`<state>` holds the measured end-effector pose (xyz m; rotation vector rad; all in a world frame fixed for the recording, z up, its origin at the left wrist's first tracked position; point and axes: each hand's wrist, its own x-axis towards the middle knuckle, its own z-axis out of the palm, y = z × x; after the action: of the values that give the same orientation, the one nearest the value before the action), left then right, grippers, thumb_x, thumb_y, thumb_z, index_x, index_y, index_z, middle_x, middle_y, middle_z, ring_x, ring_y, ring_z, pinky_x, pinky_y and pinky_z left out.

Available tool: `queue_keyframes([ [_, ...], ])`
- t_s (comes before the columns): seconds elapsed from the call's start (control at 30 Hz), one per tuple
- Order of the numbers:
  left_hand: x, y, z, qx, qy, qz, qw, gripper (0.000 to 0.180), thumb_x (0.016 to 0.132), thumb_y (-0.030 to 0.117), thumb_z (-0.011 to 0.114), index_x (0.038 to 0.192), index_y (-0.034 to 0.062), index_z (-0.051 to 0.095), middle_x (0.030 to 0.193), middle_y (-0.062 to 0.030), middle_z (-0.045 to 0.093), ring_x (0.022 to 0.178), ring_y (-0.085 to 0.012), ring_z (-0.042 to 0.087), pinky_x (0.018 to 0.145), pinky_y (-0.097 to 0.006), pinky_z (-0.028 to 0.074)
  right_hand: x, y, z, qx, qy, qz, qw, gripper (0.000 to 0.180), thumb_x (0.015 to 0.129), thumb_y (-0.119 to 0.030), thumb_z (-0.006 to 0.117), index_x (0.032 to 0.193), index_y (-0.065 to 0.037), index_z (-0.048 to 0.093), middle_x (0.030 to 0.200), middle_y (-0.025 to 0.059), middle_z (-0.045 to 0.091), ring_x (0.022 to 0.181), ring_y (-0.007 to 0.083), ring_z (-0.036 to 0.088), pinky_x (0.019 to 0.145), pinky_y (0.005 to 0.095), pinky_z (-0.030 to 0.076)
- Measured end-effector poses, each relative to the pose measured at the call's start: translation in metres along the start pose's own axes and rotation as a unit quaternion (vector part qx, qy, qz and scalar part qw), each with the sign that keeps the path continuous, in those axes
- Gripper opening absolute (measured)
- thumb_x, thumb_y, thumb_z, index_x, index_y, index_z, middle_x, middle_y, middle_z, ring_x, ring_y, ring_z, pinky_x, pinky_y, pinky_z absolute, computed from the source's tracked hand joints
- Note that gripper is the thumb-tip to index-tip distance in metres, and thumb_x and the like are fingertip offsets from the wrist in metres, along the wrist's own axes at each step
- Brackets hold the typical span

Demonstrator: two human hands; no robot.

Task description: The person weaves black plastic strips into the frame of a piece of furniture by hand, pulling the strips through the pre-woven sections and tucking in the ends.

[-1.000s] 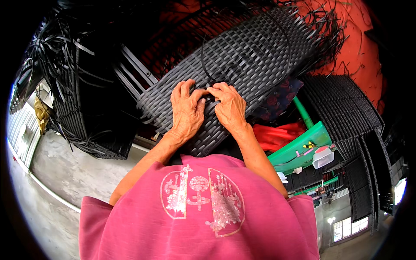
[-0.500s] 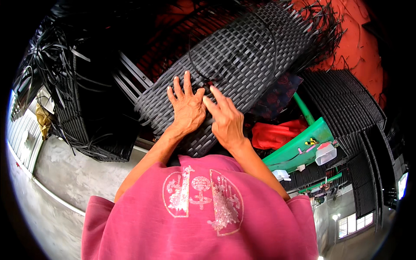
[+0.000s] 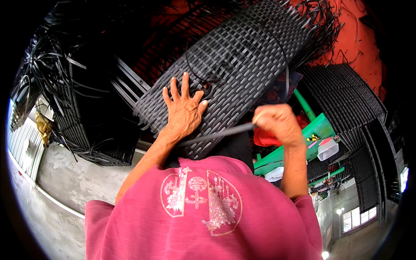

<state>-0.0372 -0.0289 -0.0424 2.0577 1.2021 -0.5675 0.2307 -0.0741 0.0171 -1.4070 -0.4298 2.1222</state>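
Woven panel (image 3: 234, 73): dark grey, flat synthetic strips in a basket weave, lying tilted across the upper middle of the view, in front of the person's chest. Loose strip ends bristle from its far edge.

Strip (image 3: 219, 134): one grey strand runs taut from the panel's near part, under the left wrist, out to the right fist. It looks drawn straight, so pull appears to be on it.

Left hand (image 3: 184, 110): fully open, fingers spread, palm flat on the weave. It grips nothing; judged to brace the panel against the pull.

Right hand (image 3: 277, 123): closed in a fist around the strip's end, held well off to the panel's right.

Surroundings: pink shirt (image 3: 203, 212) below; more woven frames (image 3: 346, 104) to the right; a tangle of loose black strips (image 3: 56, 69) left; a green object (image 3: 303, 143) beyond the right fist; grey concrete floor (image 3: 52, 173).
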Motion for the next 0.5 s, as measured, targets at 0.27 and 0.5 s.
queue_keyframes([
  [0.27,0.010,0.001,-0.010,-0.145,-0.054,-0.055,0.986,0.045,0.090,0.052,0.051,0.103,0.0140,0.070,0.153,-0.0181,0.013,0.138,-0.0475,0.005,0.108,-0.062,0.000,0.049,0.040,-0.023,-0.349,0.236,-0.098,0.902,0.012,0.082,-0.011,0.067,0.083,0.001,0.065,0.069,0.0049,0.059,0.066,0.0095,0.054,0.062,0.0264,0.044],
  [0.5,0.004,0.004,-0.003,-0.078,-0.001,-0.033,0.996,0.045,0.080,0.049,0.066,0.103,0.0102,0.069,0.152,-0.0174,0.018,0.137,-0.0460,0.011,0.108,-0.061,0.006,0.037,0.033,-0.064,-0.270,0.306,-0.113,0.906,0.007,0.081,-0.005,0.066,0.084,0.001,0.067,0.073,0.0029,0.063,0.071,0.0069,0.057,0.068,0.0225,0.045],
])
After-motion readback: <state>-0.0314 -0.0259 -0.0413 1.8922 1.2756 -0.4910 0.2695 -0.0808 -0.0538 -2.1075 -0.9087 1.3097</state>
